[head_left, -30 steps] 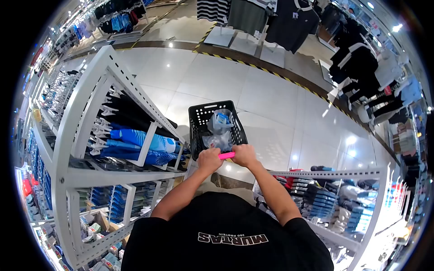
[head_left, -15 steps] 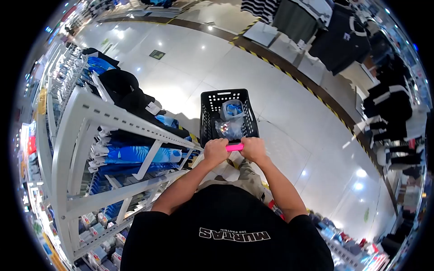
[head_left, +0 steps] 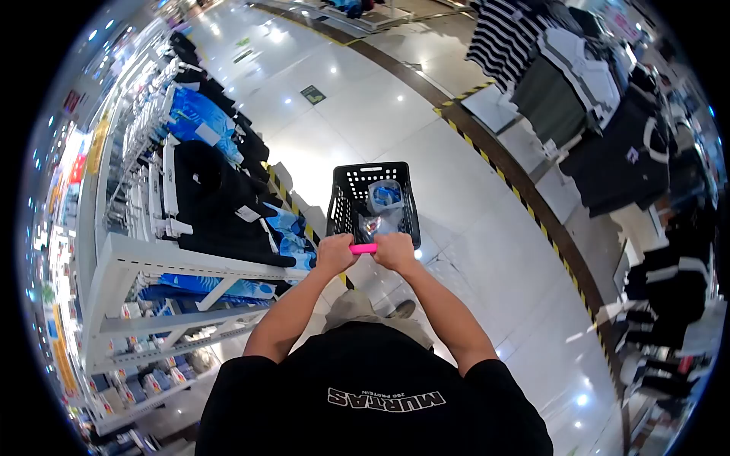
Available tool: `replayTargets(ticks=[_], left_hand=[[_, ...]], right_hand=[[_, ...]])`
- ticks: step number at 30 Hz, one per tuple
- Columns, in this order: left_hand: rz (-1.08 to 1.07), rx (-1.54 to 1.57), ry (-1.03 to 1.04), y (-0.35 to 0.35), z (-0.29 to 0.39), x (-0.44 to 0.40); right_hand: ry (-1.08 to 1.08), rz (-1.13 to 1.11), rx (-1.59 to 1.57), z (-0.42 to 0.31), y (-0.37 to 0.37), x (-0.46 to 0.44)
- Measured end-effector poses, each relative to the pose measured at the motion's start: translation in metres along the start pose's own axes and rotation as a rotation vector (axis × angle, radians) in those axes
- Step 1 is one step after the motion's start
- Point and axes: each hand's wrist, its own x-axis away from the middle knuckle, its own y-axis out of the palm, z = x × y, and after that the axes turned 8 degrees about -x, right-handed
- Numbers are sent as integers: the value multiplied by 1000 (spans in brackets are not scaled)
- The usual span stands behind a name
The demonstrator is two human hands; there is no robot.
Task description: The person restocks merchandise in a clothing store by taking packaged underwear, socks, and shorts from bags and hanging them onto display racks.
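Both of my hands grip the pink handle [head_left: 363,248] of a black shopping basket [head_left: 413,213] with perforated sides. My left hand [head_left: 337,254] is wrapped round the handle's left end. Round its right end my right hand [head_left: 395,251] is closed in the same way. Inside the basket lie a clear container or bag with something blue [head_left: 387,196] and, nearer to me, a clear plastic package [head_left: 380,223] whose contents I cannot make out. The underside of the basket is hidden.
On my left stands a white metal rack [head_left: 125,262] hung with black clothes [head_left: 213,201] and blue patterned garments [head_left: 201,121]. Shirts [head_left: 616,152] hang along the right. Yellow-black tape [head_left: 525,209] edges the shiny tiled floor [head_left: 479,251].
I have moved forward along the aisle with the basket. The rack's near end has slid back and down in view, and the shirts at right are closer. Both hands keep their grip.
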Motion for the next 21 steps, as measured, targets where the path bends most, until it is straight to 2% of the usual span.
replayTargets(ticks=[6,9,14,17,21], left_hand=[[-42,-20,-166,7,-3,-66],[-1,10,-193,20,-14,-96],[-27,-12,-247,24,-32,-142],[-64,44,-309,19,-38,-160],[102,95,-304,30,-60,-187]], right_hand=[[-81,-121,74,35,-31,-81],[-78,-181,108,53,-34,-121],[-87,-259,159,50,-62,-178],[-132,-265,173,66,-54,-208],[-201,-249,183,72,-56,-252]])
